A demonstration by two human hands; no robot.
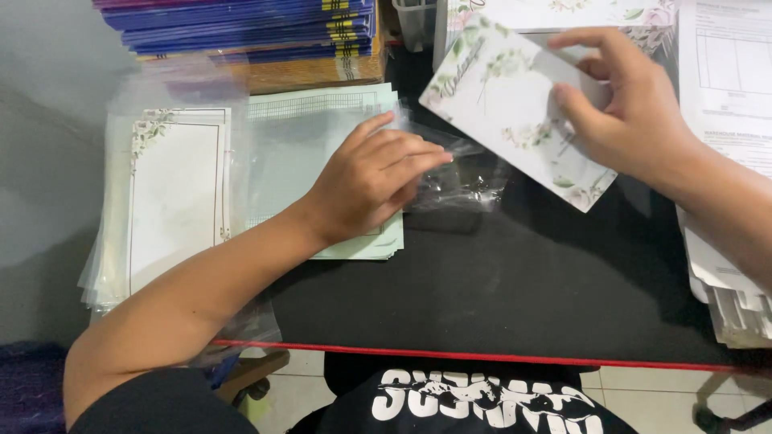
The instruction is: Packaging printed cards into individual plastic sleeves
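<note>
Clear plastic sleeve (458, 178) pinned at its mouth, floral card (515, 120) angled toward it.

Left hand (374, 181) flat on the pale green sheets (322, 137), fingertips pinching the sleeve's edge, seemingly to keep it from sliding on the black table (498, 289). Right hand (623, 104) closed on the card's upper end, thumb and fingers clamping it, lower corner tilted over the sleeve. Bagged bordered cards (173, 197) stacked at far left, blue folders (241, 24) behind, white paper pile (724, 72) at right, all within reach.
</note>
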